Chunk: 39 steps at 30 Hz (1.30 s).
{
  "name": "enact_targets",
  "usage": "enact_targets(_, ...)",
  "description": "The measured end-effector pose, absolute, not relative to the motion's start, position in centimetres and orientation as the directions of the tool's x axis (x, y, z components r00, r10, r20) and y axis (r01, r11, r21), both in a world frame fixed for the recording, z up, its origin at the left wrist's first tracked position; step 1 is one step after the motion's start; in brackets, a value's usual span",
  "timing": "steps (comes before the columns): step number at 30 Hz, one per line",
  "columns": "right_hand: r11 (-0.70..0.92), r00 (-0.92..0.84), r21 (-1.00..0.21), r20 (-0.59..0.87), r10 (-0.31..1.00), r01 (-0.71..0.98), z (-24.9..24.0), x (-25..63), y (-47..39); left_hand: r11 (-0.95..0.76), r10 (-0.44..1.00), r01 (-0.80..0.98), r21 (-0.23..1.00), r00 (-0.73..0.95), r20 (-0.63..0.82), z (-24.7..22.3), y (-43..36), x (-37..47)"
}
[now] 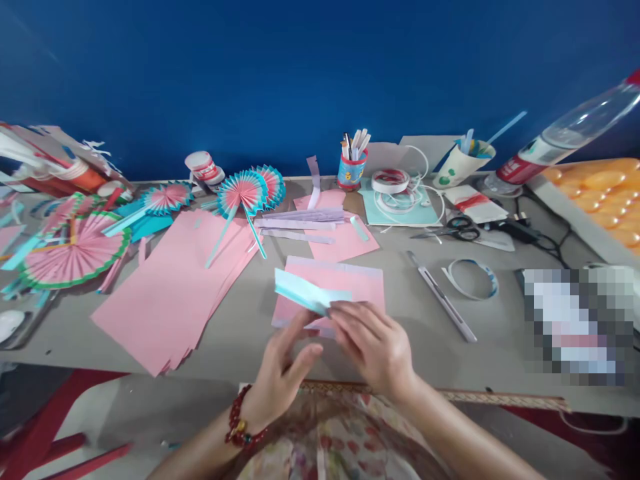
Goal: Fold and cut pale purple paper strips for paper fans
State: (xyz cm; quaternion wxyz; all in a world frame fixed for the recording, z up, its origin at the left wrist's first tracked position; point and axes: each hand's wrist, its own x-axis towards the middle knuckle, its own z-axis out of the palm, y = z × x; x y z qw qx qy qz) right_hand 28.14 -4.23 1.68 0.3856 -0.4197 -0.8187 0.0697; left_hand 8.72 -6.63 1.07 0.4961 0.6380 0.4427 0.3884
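My right hand [377,340] pinches a folded light-blue paper strip [303,291] near its right end, above the table. The strip slants, with its left end raised toward the far side. My left hand [290,373] wears a dark red bead bracelet [243,423]. Its thumb stands away from its fingers, and its index fingertip lies close under the strip; whether it touches cannot be made out. Beneath both hands lies a pink sheet [367,283] with pale lilac strips along its near and far edges.
Left lies a stack of pink sheets [165,293] with folded paper fans [240,193]. Lilac strips [300,220] lie beyond my hands. To the right are a utility knife [445,300], a tape loop [473,279], scissors [457,229] and a leaning bottle [555,143]. A pen cup [351,170] stands behind.
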Motion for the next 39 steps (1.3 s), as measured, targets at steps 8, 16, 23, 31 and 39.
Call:
enact_targets(8,0.721,-0.386,-0.486,0.62,0.683,0.494,2.3,28.2,-5.8,-0.611,0.709,0.631,0.477,0.169,0.684,3.1,-2.5,8.3)
enact_targets(16,0.74,-0.454,-0.289,0.639,0.621,0.607,1.6,30.4,-7.6,-0.74,0.621,0.672,-0.03,0.7,0.351,1.2,-0.9,8.0)
enact_targets(23,0.612,-0.502,-0.249,0.387,0.773,0.751,-0.4,29.8,-5.4,-0.803,0.562,0.595,-0.042,0.778,0.281,-0.2,-1.9,8.3)
enact_targets(31,0.683,-0.63,-0.2,0.271,0.727,0.702,-0.6,30.3,-3.7,-0.752,0.659,0.622,0.22,0.714,0.235,-0.3,-2.0,7.0)
enact_targets(39,0.659,-0.633,-0.241,0.185,0.752,0.713,0.3,31.3,-2.5,-0.654,0.752,0.674,0.343,0.629,0.198,-0.5,-1.8,4.9)
